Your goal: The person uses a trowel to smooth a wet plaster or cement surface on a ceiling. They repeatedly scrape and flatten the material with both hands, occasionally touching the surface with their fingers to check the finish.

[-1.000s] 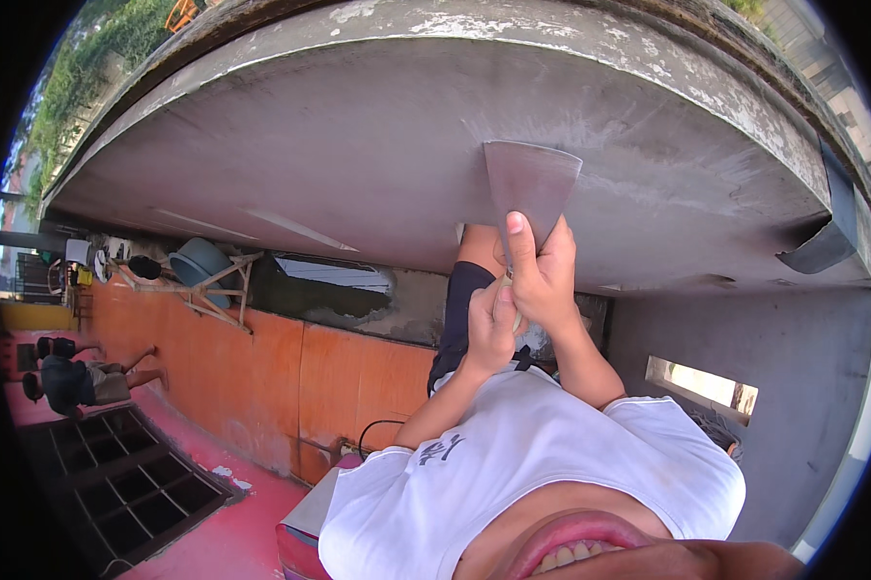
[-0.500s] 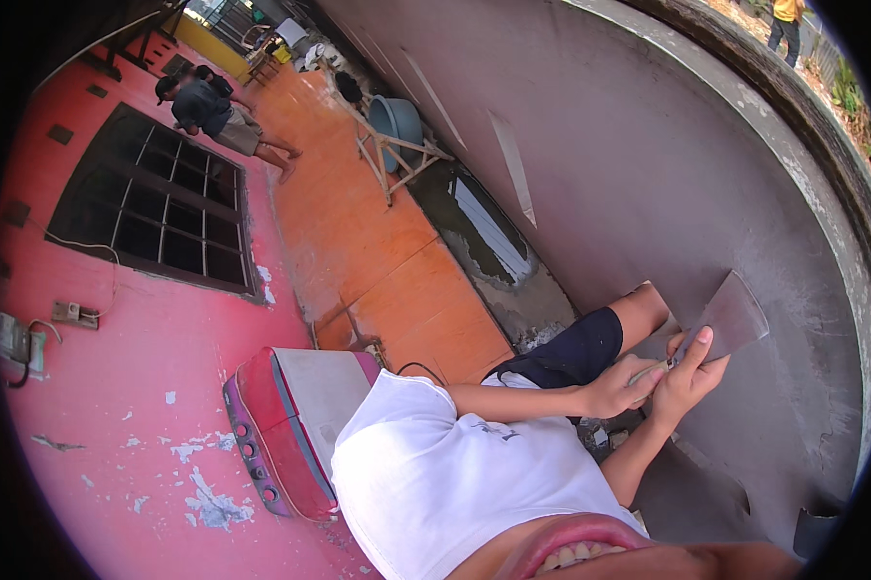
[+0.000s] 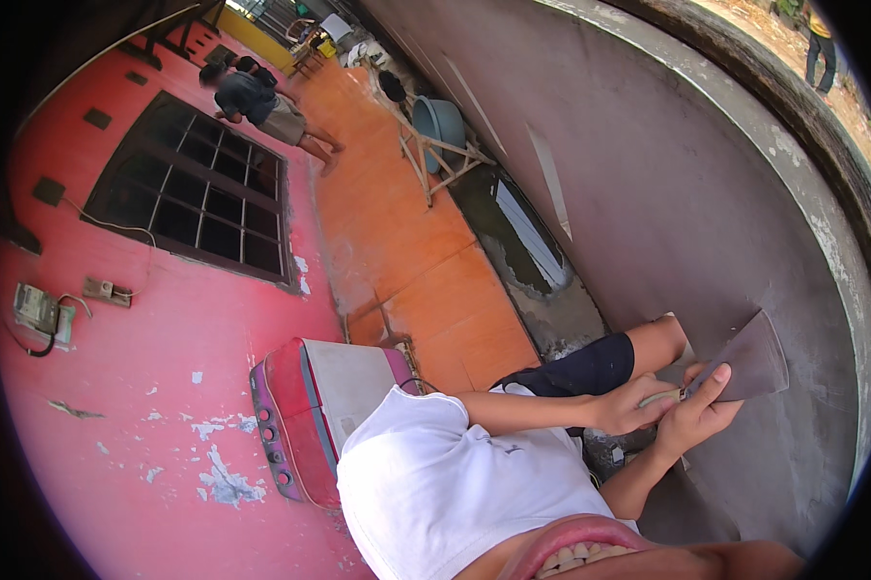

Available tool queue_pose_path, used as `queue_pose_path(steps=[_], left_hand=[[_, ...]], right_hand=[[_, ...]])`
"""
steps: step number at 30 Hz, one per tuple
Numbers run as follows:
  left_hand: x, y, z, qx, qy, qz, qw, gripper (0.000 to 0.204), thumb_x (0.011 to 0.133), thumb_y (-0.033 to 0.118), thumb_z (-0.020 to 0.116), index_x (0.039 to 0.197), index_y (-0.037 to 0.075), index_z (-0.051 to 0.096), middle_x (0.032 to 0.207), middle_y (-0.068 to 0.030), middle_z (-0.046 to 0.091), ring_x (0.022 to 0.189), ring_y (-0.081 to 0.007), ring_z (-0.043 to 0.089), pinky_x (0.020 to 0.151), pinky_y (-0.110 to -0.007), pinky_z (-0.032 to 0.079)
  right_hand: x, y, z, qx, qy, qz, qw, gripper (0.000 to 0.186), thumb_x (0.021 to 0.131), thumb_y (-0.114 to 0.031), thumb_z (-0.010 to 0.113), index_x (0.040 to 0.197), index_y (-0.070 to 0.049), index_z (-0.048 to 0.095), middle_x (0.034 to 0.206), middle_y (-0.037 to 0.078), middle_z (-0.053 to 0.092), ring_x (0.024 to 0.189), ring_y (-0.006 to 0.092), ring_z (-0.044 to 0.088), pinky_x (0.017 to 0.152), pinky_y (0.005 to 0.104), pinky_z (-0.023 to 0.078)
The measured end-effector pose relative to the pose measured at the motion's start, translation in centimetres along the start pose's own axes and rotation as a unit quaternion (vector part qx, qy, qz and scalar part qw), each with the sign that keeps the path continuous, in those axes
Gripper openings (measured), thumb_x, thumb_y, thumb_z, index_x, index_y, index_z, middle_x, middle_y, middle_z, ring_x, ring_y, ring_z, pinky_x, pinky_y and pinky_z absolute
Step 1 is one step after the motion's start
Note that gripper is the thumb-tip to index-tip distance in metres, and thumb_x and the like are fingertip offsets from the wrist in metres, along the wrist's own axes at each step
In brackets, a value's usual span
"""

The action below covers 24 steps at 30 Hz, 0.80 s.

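A wide putty knife (image 3: 747,364) with a fan-shaped grey blade is held between my hands at the right, beside the grey wall (image 3: 686,213). My left hand (image 3: 633,406) is closed around its pale handle. Gripping the base of the blade, my right hand (image 3: 701,411) has its thumb on the near face and its fingers curled behind. The blade's broad edge points away from me toward the wall; I cannot tell whether it touches. My bent knee (image 3: 659,346) is just beyond the hands.
A red and grey box-like appliance (image 3: 353,391) stands to my left, near the peeling pink wall (image 3: 155,358). Orange flooring (image 3: 406,251) runs alongside a wet trough (image 3: 522,242). Farther off are a wooden frame (image 3: 426,169), a blue tub (image 3: 439,130) and a bending person (image 3: 271,111).
The whole view has shifted, so the surroundings appear farther right. My hands and the putty knife sit slightly lower and farther right in the picture, with both grips unchanged.
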State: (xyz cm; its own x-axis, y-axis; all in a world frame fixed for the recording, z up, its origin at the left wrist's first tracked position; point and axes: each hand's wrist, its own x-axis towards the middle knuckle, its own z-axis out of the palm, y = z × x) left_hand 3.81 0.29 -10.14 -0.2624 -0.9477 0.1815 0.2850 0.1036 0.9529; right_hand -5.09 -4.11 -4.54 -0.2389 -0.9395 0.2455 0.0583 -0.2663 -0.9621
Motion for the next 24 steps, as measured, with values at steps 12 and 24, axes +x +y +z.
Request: queue_pose_path(steps=[12,24], left_hand=[[0.0,-2.0,-2.5,0.011,-0.064,-0.039,0.997,0.038,0.103,0.031,0.047,0.081,0.001,0.053,0.059,-0.0054,0.051,0.053,-0.0174,0.051,0.053,-0.033,0.039],[1.5,-2.7,-2.1,-0.059,-0.083,-0.024,0.994,0.042,0.104,0.038,0.045,0.083,0.003,0.051,0.057,-0.0027,0.049,0.052,-0.0148,0.048,0.051,-0.032,0.038]], right_hand=[[-1.6,4.8,-1.1,0.019,0.018,0.005,1.0,0.028,0.105,-0.024,0.052,0.108,0.004,0.051,0.075,0.008,0.055,0.064,0.0123,0.049,0.06,0.0278,0.038],[0.5,2.9,-0.2,0.006,-0.023,-0.027,0.999,0.03,0.106,-0.026,0.05,0.097,0.002,0.052,0.07,0.005,0.054,0.064,0.0113,0.048,0.059,0.0269,0.037]])
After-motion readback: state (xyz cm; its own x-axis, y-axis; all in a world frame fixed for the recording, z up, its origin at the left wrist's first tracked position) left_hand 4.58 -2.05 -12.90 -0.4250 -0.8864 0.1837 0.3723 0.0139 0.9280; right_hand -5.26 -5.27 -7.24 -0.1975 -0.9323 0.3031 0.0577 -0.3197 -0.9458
